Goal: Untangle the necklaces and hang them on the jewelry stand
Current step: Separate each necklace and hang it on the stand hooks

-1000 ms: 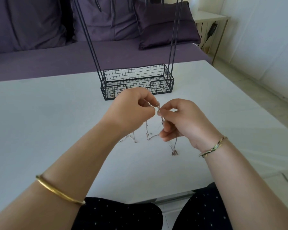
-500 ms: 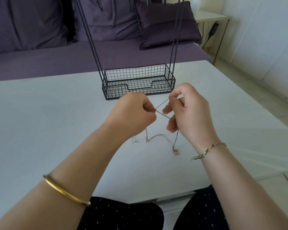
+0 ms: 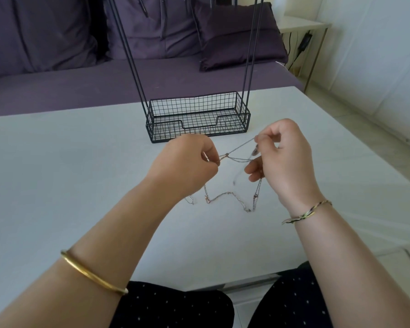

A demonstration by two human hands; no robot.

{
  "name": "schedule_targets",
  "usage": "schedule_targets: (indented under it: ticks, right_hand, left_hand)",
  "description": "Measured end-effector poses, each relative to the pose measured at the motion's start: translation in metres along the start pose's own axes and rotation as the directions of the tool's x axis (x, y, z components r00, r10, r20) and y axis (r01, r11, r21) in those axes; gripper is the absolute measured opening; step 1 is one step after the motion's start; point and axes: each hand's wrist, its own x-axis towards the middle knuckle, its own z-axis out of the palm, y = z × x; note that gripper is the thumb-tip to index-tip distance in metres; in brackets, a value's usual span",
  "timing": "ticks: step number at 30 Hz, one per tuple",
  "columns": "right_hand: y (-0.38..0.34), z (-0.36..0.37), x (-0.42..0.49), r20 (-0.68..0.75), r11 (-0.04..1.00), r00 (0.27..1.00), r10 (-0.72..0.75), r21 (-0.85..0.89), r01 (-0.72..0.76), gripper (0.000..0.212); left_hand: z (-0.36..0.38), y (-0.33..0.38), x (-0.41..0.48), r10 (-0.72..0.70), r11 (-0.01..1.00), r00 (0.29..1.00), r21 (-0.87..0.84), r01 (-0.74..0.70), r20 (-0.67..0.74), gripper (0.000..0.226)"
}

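Silver and rose-gold chains, the tangled necklaces (image 3: 227, 154), number too few to count apart. Two hands hold them above one white table (image 3: 69, 162). The left hand (image 3: 187, 164) pinches the strands beside a small knot, fingers curled. The right hand (image 3: 284, 157) pinches one taut strand higher up. Slack loops lie on the table beneath both hands. One black wire jewelry stand (image 3: 197, 119) stands just beyond, untouched.

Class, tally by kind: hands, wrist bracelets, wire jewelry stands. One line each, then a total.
Hands: 2 (left hand, right hand, both pinching the tangled thin metal necklace chains)
Wrist bracelets: 2 (plain gold metal bangle, braided multicolour cord bracelet)
Black wire-basket jewelry stand: 1
Total: 5
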Motion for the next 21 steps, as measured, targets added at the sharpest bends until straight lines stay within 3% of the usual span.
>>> schedule_targets:
  ticks: [5,10,16,21]
  right_hand:
    - [0.002,-0.001,0.004,0.011,0.988,0.997,0.082,0.132,-0.083,0.015]
    - [0.005,-0.002,0.006,-0.055,0.997,0.999,0.0,0.076,0.005,0.023]
    - [0.002,-0.003,0.009,-0.157,0.98,0.987,-0.039,0.187,0.068,0.021]
    - [0.002,-0.007,0.014,-0.215,0.915,0.968,0.126,0.403,-0.029,0.014]
  left_hand:
    - [-0.001,0.0,0.001,-0.01,1.0,1.0,0.027,0.009,0.014,0.018]
    - [0.001,-0.005,0.002,-0.038,0.996,0.999,0.077,0.035,0.039,0.017]
    - [0.003,-0.013,0.006,-0.083,0.97,0.996,0.232,0.071,0.044,0.016]
    - [0.007,-0.025,0.012,-0.191,0.895,0.978,0.426,0.136,0.089,0.015]
